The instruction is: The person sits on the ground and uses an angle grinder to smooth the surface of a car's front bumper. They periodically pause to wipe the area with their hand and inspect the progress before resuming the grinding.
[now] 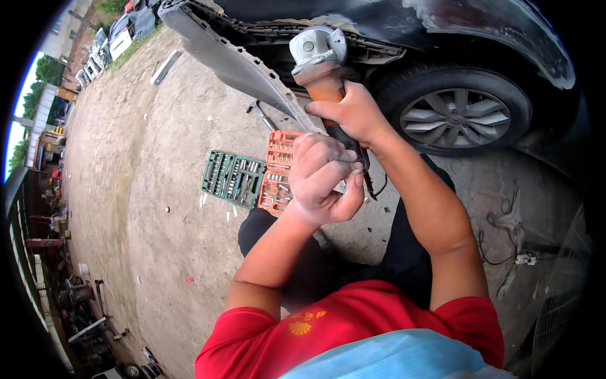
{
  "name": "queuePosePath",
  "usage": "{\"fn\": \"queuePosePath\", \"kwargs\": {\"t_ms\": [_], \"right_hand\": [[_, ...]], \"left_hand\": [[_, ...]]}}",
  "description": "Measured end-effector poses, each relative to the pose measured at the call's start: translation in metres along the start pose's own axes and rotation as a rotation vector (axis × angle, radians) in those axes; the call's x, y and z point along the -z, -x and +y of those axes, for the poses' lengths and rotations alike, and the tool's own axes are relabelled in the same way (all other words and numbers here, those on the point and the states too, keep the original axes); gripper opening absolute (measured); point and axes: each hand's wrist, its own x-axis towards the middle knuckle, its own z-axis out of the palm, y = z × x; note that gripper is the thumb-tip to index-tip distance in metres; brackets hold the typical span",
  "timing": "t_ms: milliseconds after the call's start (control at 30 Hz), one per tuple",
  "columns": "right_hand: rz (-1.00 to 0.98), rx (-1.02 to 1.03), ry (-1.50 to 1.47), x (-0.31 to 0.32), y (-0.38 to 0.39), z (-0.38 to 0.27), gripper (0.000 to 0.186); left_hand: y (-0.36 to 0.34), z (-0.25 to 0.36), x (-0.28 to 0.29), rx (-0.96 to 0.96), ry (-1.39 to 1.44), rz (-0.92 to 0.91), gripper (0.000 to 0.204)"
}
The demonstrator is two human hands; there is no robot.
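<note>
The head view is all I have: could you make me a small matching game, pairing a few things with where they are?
Things:
1. angle grinder
2. socket set case
3. car wheel
4. grey bumper

Places:
A. open on the dirt ground
B. under the dark fender, at right
C. held in the right hand
D. hanging loose from the car's front

Pairs: 1-C, 2-A, 3-B, 4-D

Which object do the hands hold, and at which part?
The right hand grips the angle grinder by its orange body. The left hand pinches something small; it cannot be identified.

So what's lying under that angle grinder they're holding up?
Below the angle grinder hangs a loose grey bumper; on the ground an open orange socket case, partly covered by the left hand.
</note>
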Motion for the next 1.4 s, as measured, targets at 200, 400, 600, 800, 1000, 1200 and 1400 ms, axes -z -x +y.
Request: {"fn": "queuePosePath", "kwargs": {"t_ms": [200,400,600,800,1000,1200,1400], "right_hand": [[0.101,-0.034,0.283,0.002,0.003,-0.002,0.067],[0.178,-0.021,0.510,0.000,0.002,-0.003,0.076],[0.180,-0.096,0.601,-0.010,-0.004,-0.009,0.073],[0.185,-0.139,0.647,-0.009,-0.002,-0.011,0.073],[0.210,-0.151,0.695,-0.011,-0.005,-0.011,0.076],[0.213,-0.171,0.752,-0.010,-0.005,-0.011,0.076],[0.253,-0.112,0.819,-0.010,-0.010,-0.015,0.077]], "left_hand": [[-0.003,0.001,0.002,0.008,-0.004,-0.018,0.006],[-0.003,0.001,0.000,-0.004,0.013,0.010,0.007],[0.000,-0.002,-0.001,-0.003,0.036,0.030,0.010],[0.000,-0.003,-0.003,0.000,0.053,0.059,0.010],[-0.001,-0.004,-0.006,-0.007,0.046,0.057,0.010],[0.000,-0.006,-0.008,-0.011,0.043,0.061,0.010],[0.000,-0.007,-0.010,-0.014,0.037,0.064,0.012]]}}
